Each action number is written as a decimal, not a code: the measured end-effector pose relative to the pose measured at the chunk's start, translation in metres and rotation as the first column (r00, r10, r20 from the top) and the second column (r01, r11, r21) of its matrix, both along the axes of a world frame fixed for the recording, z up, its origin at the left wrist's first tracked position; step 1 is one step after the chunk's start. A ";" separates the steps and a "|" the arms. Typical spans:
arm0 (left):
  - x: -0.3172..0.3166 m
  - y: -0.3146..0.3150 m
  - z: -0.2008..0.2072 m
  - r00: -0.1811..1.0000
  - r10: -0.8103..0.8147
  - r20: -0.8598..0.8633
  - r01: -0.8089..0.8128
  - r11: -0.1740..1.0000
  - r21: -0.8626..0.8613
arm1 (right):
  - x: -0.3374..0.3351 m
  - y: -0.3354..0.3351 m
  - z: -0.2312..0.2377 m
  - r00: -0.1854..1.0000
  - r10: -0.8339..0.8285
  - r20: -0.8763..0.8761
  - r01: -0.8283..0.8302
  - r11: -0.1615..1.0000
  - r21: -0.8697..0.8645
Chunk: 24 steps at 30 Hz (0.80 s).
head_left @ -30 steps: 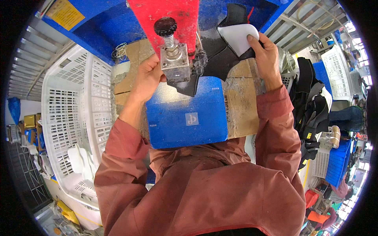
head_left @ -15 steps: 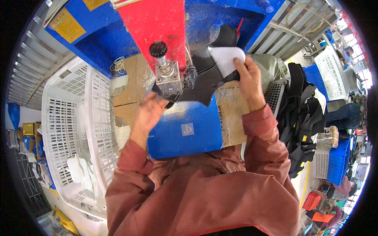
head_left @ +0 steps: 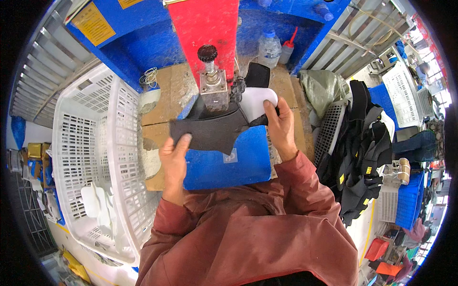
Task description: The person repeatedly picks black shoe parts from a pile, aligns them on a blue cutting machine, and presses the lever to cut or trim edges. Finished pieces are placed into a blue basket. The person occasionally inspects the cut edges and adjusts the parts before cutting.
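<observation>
Pressing the limp black sheet [head_left: 210,131] flat with left hand [head_left: 175,159] at 9 o'clock, right hand [head_left: 281,125] pinching probably stiffer white piece [head_left: 255,102] at 3.

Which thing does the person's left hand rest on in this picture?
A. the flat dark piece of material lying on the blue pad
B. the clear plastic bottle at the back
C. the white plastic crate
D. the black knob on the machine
A: the left hand lies flat on the left end of the dark piece of material, which is spread over the blue pad under the machine.
</observation>
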<state>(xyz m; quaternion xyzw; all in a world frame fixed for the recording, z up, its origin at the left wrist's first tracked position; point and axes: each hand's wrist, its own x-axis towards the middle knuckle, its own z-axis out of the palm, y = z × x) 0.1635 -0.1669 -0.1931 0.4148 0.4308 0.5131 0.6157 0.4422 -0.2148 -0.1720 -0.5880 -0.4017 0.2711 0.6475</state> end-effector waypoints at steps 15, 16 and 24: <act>-0.048 0.023 0.013 0.998 -0.012 0.054 0.005 0.993 0.121 | -0.020 -0.032 0.013 0.947 0.255 -0.195 -0.261 0.965 -0.007; -0.048 0.027 0.015 0.997 -0.023 0.075 0.015 0.993 0.114 | -0.021 -0.028 0.015 0.948 0.254 -0.192 -0.257 0.966 0.007; -0.043 0.084 0.036 0.999 -0.026 0.020 0.023 0.989 0.143 | -0.026 0.008 0.027 0.906 0.289 -0.308 -0.285 0.957 0.061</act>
